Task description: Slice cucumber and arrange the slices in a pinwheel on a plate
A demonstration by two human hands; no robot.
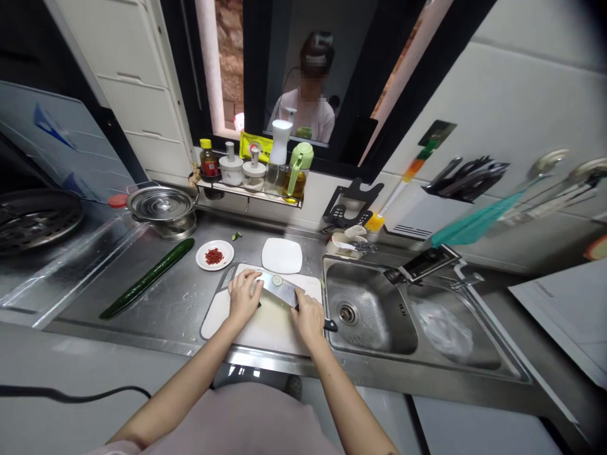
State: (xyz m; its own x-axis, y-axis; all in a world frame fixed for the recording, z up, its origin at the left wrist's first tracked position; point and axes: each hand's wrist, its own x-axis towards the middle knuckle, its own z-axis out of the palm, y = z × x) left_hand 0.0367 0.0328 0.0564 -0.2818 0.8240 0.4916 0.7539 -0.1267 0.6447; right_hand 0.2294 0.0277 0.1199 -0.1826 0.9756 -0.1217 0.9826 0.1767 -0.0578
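Observation:
My right hand (309,319) is closed round the black handle of a kitchen knife (288,292). The wide blade lies slanted over a white cutting board (215,319), its flat face showing. A pale, thin cucumber slice (277,280) clings to that face. At the blade's far left end is my left hand (244,294), with its thumb and fingers apart and the fingertips at the metal. A dark green bit shows beside the left palm; what lies under that hand is hidden. Left of the board, a long whole cucumber (149,277) rests on the steel counter.
Behind the board are a small plate of chopped red pieces (214,255), a white square plate (282,255) and a green cucumber end (236,236). A sink (374,316) adjoins on the right. Stacked metal bowls (164,208) and a condiment shelf (251,189) stand at the back.

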